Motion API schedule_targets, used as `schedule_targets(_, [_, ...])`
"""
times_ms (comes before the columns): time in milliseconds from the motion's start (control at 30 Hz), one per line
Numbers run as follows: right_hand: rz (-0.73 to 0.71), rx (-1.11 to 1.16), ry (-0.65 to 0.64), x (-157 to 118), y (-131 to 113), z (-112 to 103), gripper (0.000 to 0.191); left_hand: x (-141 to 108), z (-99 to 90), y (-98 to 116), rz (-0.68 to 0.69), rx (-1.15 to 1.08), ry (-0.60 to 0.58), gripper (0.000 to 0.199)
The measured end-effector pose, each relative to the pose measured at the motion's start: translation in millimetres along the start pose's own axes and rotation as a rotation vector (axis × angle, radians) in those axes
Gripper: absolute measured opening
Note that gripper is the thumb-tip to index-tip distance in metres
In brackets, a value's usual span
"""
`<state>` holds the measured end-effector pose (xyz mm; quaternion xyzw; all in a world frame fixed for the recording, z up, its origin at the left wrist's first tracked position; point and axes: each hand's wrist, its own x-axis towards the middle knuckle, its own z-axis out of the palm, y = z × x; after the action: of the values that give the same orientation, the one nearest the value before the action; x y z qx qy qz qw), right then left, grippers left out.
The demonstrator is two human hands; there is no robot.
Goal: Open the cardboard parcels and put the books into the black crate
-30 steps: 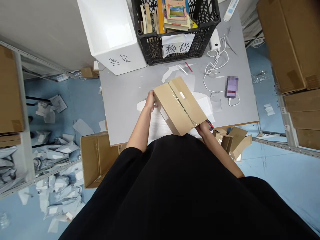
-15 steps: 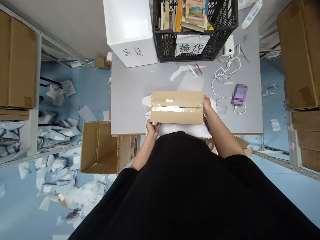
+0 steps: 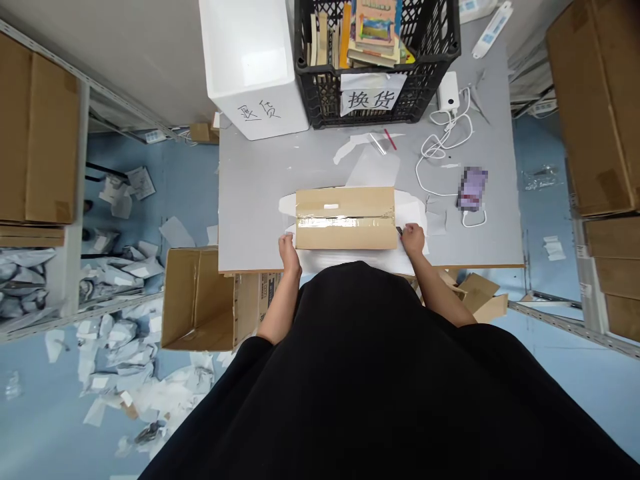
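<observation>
A closed cardboard box (image 3: pixel 346 237) with clear tape along its middle lies on white wrapping (image 3: pixel 411 203) near the table's front edge. My left hand (image 3: pixel 289 253) is beside the box's left end, its fingers pinched at the edge of the wrapping; whatever they hold is too small to name. At the right end of the box, my right hand (image 3: pixel 413 240) is closed on a small dark tool, whose tip points at the box.
Behind stand a white bin (image 3: pixel 273 110) and a black crate (image 3: pixel 370 117) of books. A phone (image 3: pixel 472 189) with a white cable lies at the right. An open carton (image 3: pixel 197 300) sits left below the table; shelves flank both sides.
The box has come down flat onto the wrapping. Both hands have let go of it and moved outward, and the dark tool is now in my right hand.
</observation>
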<state>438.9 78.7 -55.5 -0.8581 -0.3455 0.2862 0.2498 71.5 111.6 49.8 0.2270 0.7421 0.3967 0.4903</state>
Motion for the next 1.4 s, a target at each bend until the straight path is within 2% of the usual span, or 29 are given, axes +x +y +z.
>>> schedule_targets(67, [0.008,-0.177,-0.02,-17.0,29.6,-5.7,0.031,-8.9,6.4,16.8,0.288,0.158,0.051,0.024])
schedule_targets(100, [-0.004,-0.239,-0.045,-24.5,40.8,-7.8,0.033,-15.0,11.5,25.8,0.389,0.248,0.021,0.03])
schedule_targets(167, [-0.038,-0.326,-0.087,-35.0,54.3,-10.0,0.036,-28.8,26.2,42.6,0.493,0.398,-0.144,0.04])
schedule_targets(267, [-0.067,-0.39,-0.11,-38.8,56.5,-10.1,0.037,-48.0,55.4,56.9,0.577,0.492,-0.331,0.047])
schedule_targets(333, [-0.062,-0.382,-0.139,-37.1,51.7,-9.8,0.033,-56.1,74.8,56.2,0.649,0.572,-0.438,0.051])
schedule_targets(433, [-0.055,-0.279,-0.186,-35.0,42.4,-12.6,0.026,-58.5,95.5,43.3,0.806,0.8,-0.545,0.067])
schedule_targets(533, [-0.016,-0.051,-0.147,-34.4,30.4,-23.7,0.022,-53.0,102.8,26.4,0.968,1.055,-0.548,0.085])
schedule_targets(600, [0.004,0.179,-0.189,-33.2,18.4,-37.2,0.031,-48.9,102.5,17.6,1.048,1.157,-0.518,0.091])
schedule_targets(667, [-0.028,0.374,-0.329,-31.3,2.6,-54.2,0.043,-46.5,101.0,12.0,1.088,1.198,-0.488,0.094])
schedule_targets(733, [-0.087,0.455,-0.44,-29.5,-15.4,-71.7,0.054,-45.8,100.1,9.0,1.099,1.21,-0.47,0.094])
schedule_targets(833, [-0.129,0.499,-0.537,-28.6,-39.9,-91.3,0.071,-46.3,100.2,7.2,1.107,1.219,-0.469,0.095])
schedule_targets(933, [-0.153,0.502,-0.604,-30.5,-54.8,-99.3,0.078,-46.7,100.7,6.6,1.114,1.231,-0.462,0.097])
schedule_targets(1233, [-0.205,0.511,-0.617,-42.9,-62.1,-99.6,0.068,-49.4,100.3,8.6,1.088,1.254,-0.477,0.097])
schedule_targets(1400, [-0.227,0.454,-0.607,-42.0,-62.6,-101.8,0.067,-50.2,101.3,8.0,1.094,1.273,-0.501,0.117])
